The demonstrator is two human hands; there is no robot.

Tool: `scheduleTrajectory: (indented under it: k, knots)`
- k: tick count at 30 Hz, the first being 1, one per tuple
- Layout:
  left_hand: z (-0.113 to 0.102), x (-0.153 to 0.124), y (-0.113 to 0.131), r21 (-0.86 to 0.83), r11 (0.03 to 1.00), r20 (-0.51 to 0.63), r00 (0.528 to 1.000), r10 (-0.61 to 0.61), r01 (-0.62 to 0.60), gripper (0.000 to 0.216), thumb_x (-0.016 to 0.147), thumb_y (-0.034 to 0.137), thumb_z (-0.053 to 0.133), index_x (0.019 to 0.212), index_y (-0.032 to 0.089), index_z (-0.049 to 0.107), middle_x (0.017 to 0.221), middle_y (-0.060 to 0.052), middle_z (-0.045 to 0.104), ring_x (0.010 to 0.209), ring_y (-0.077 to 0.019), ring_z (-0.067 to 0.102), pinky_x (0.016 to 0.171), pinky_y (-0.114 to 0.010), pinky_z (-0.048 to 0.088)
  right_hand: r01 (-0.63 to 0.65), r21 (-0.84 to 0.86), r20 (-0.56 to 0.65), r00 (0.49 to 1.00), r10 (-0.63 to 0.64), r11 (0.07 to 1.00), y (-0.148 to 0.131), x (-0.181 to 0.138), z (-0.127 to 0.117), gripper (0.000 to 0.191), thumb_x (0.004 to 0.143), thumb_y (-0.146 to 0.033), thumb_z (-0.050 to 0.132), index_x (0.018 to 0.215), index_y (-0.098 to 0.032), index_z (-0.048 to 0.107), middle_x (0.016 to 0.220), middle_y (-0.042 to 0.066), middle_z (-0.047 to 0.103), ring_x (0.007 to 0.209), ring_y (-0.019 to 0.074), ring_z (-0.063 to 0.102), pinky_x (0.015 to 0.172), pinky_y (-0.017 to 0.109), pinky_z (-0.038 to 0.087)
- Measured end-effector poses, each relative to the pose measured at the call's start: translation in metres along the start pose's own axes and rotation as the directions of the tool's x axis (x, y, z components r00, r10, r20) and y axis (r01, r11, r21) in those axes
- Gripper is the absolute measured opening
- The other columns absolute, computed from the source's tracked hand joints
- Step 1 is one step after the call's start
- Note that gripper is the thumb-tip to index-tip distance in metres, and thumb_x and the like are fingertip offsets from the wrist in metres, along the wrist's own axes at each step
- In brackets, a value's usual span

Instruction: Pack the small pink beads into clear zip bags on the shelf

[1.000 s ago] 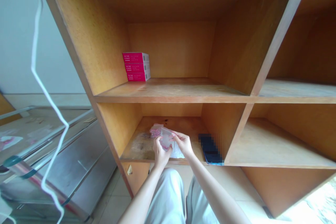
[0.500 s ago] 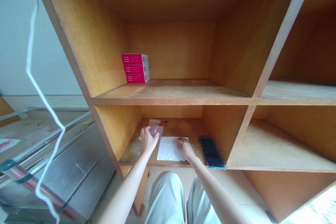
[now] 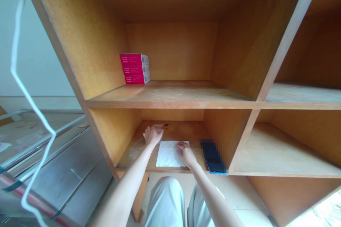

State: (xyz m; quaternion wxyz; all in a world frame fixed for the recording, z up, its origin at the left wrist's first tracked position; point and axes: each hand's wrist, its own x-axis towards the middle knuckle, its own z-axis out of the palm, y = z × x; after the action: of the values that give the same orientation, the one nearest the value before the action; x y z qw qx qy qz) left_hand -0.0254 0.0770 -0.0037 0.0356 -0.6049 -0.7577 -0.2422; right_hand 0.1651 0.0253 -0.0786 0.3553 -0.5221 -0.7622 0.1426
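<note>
On the lower shelf board, my left hand (image 3: 152, 135) lies over a clear plastic bag (image 3: 159, 126), fingers stretched out, covering most of it. Only the bag's far edge and a bit by the thumb show. My right hand (image 3: 185, 151) rests on the right part of a white sheet (image 3: 168, 154), which looks like paper, with its fingers extended on the surface. The sheet lies flat near the shelf's front edge, and the two hands are apart.
A dark, phone-like object (image 3: 214, 158), partly pixelated, lies on the right of the lower shelf. Three stacked pink boxes (image 3: 134, 69) stand on the upper shelf (image 3: 173, 92). At left hangs a white cable (image 3: 34, 104) in front of a metal-and-glass case (image 3: 80, 170).
My left hand has turned over and come down on the plastic bag, which stood out more clearly before. The right hand stays on the sheet. The view has shifted slightly.
</note>
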Motion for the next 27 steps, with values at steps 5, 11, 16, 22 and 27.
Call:
scheduleTrajectory:
  k: [5,11,16,22,27]
  knots:
    - [0.011,0.008,0.001,0.038,0.999,0.002,1.000,-0.001,0.001,0.052,0.071,0.052,0.042,0.100,0.011,0.056,0.105,-0.020,0.054,0.101,-0.0342,0.048,0.080,-0.044,0.035,0.000,0.019,-0.019,1.000,0.000,1.000,0.002,0.000,0.001,0.032,0.079,-0.018,0.046,0.106,-0.016,0.062,0.115,0.012,0.057,0.112,0.0240,0.047,0.096,0.038,0.035]
    - [0.019,0.011,0.000,0.069,0.996,0.089,0.994,-0.057,0.050,0.054,0.067,0.053,0.044,0.096,0.010,0.059,0.107,-0.021,0.053,0.103,-0.0367,0.045,0.082,-0.045,0.033,-0.013,0.049,-0.029,0.999,0.014,0.999,0.003,0.000,0.001,0.031,0.078,-0.018,0.048,0.105,-0.016,0.063,0.113,0.013,0.058,0.113,0.0240,0.047,0.097,0.038,0.035]
    - [0.018,0.010,0.000,0.050,0.996,0.095,0.992,-0.077,0.073,0.058,0.065,0.055,0.045,0.100,0.010,0.056,0.110,-0.022,0.051,0.105,-0.0380,0.043,0.083,-0.048,0.031,-0.003,0.028,-0.029,1.000,0.004,1.000,0.003,0.001,0.001,0.032,0.079,-0.018,0.046,0.107,-0.015,0.062,0.114,0.012,0.057,0.113,0.0229,0.047,0.097,0.036,0.035]
    - [-0.002,0.004,0.005,-0.057,0.997,0.046,0.998,-0.050,0.053,0.057,0.068,0.057,0.043,0.102,0.013,0.053,0.115,-0.020,0.048,0.107,-0.0379,0.040,0.083,-0.050,0.029,0.008,0.032,-0.060,0.998,-0.006,0.999,0.005,0.000,0.002,0.032,0.078,-0.017,0.046,0.105,-0.014,0.063,0.111,0.013,0.059,0.110,0.0231,0.048,0.095,0.035,0.036]
    - [-0.019,-0.013,0.004,-0.214,0.976,-0.200,0.980,0.002,-0.045,0.036,0.074,0.045,0.046,0.098,0.020,0.052,0.120,-0.012,0.047,0.108,-0.0321,0.042,0.084,-0.048,0.030,0.025,0.051,-0.136,0.991,-0.018,0.998,0.001,-0.001,-0.002,0.030,0.079,-0.017,0.043,0.100,-0.016,0.064,0.104,0.011,0.062,0.101,0.0225,0.052,0.090,0.035,0.039]
